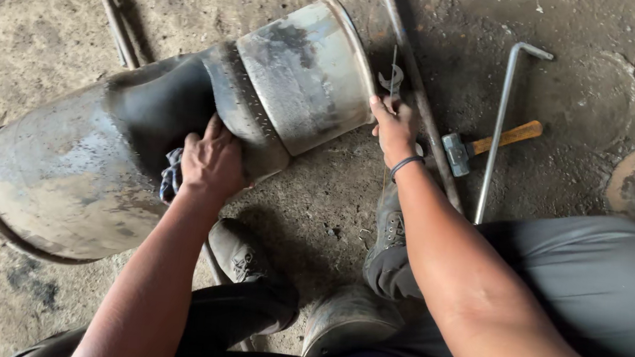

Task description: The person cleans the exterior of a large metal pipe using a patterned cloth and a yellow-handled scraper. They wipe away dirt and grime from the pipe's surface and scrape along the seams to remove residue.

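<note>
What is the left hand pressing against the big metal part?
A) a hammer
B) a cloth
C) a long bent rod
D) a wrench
B: the left hand presses a bluish cloth against the dark middle band of the metal part; the hammer and bent rod lie untouched on the ground.

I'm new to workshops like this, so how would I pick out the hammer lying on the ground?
Start at the big grey metal drum lying tilted on the dirt floor, and go to its right, just past the person's right hand. The hammer lies there beneath a long bent steel rod. It alone has a yellowish wooden handle and a blocky dark head; its neighbours are bare metal bars.
</note>
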